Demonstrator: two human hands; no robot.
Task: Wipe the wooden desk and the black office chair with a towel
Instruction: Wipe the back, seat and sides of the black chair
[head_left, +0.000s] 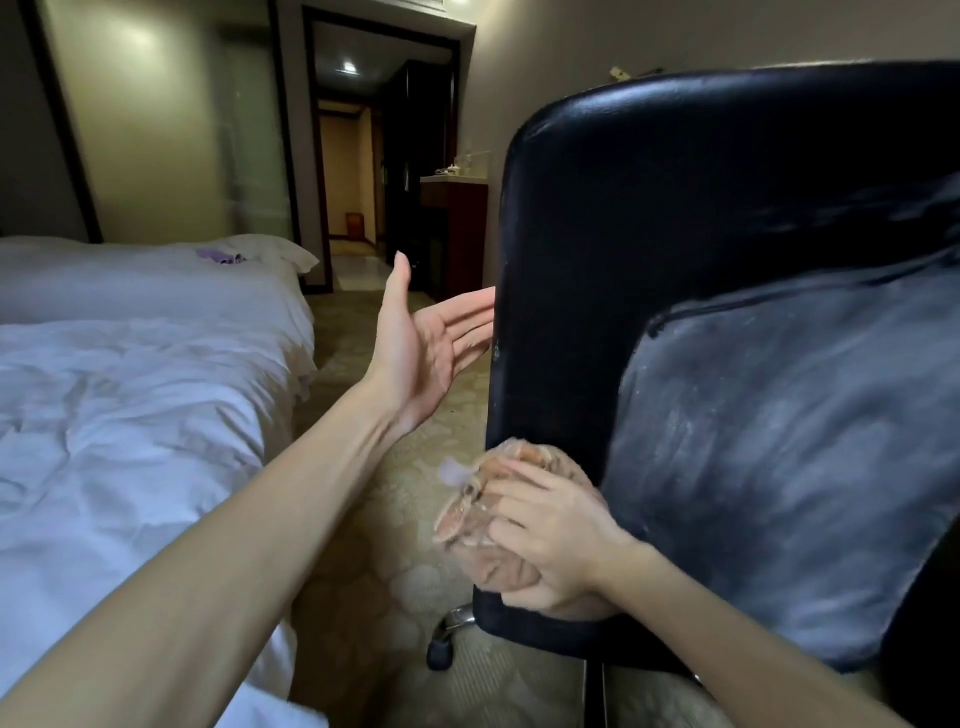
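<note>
Right hand (550, 540) presses towel (498, 519) on chair (649, 249) edge; open left hand (431, 343) steadies it. Wheeled chair may roll.

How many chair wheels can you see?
1: a small black plastic caster wheel on the carpet, under the black leather office chair's lower left corner. Others are probably hidden behind the chair.

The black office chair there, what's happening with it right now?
A person is wiping the black office chair. The right hand presses a bunched towel against the lower left edge of the backrest. The left hand is open, its fingertips at the backrest's left edge higher up. A white bed sits to the left.
</note>
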